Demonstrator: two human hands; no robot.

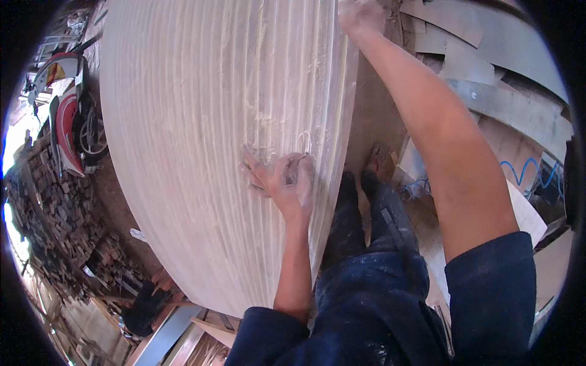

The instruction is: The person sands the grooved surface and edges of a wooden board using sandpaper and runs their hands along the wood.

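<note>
A large pale grooved panel spreads out before me, streaked with whitish dust and small crumbs of yellowish powder. My left hand, coated in dust, rests on its grooves near the right edge. Some of its fingers lie splayed to the left, while the thumb side curls around a small dark grey piece whose kind I cannot make out. Farther off, at the panel's upper right edge, is my right hand. Its fingers look curled closed, partly cut off by the frame and slightly blurred, so whatever they hold is hidden.
A red and white motorbike stands to the left, above a big pile of wood offcuts. Stacked sheets and boards lie on the right beside a coiled blue hose. More boards lean at the lower left.
</note>
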